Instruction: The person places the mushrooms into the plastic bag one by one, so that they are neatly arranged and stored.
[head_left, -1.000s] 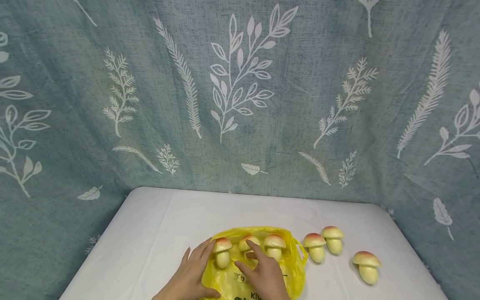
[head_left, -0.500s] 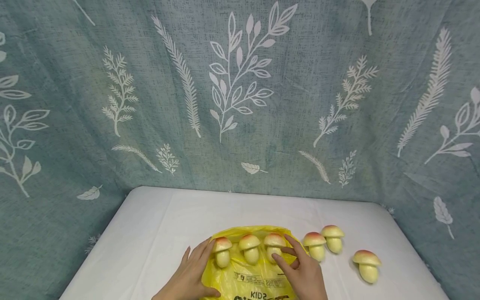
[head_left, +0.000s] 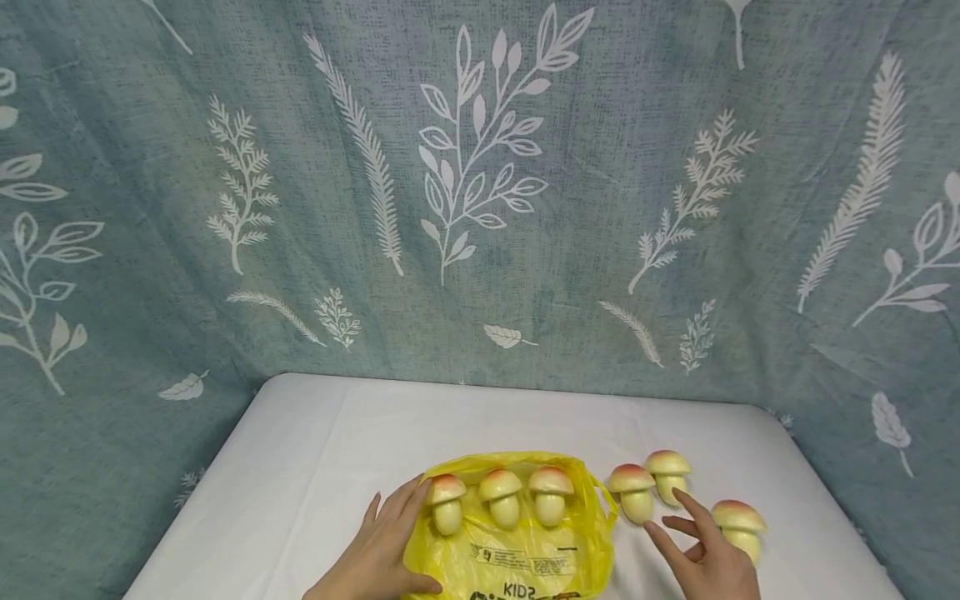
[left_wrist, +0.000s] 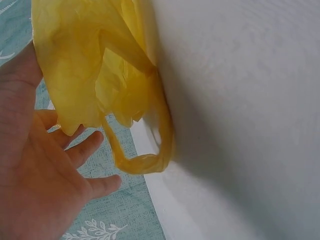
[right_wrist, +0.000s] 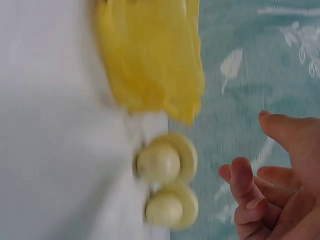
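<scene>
A yellow plastic bag (head_left: 517, 546) lies on the table in the head view, with three toy mushrooms (head_left: 550, 496) in a row on or in it; which, I cannot tell. My left hand (head_left: 378, 546) rests at the bag's left edge, fingers extended. In the left wrist view the bag (left_wrist: 75, 55) hangs beside the thumb of my left hand (left_wrist: 47, 165), with one handle loop below. My right hand (head_left: 708, 554), holding nothing, hovers among three loose mushrooms, its fingertips near the closest one (head_left: 635, 493). In the right wrist view my right hand (right_wrist: 280, 185) has its fingers partly bent and apart.
The other two loose mushrooms stand out to the right, one farther back (head_left: 667, 473) and one beside my right hand (head_left: 740, 527). A white-covered table (head_left: 337, 450) extends to a blue-green patterned curtain (head_left: 360, 250) at the back and sides.
My right hand has moved right, from over the bag to the loose mushrooms. The middle mushroom and the one right of it now stand uncovered in line with the left one. My left hand has stayed.
</scene>
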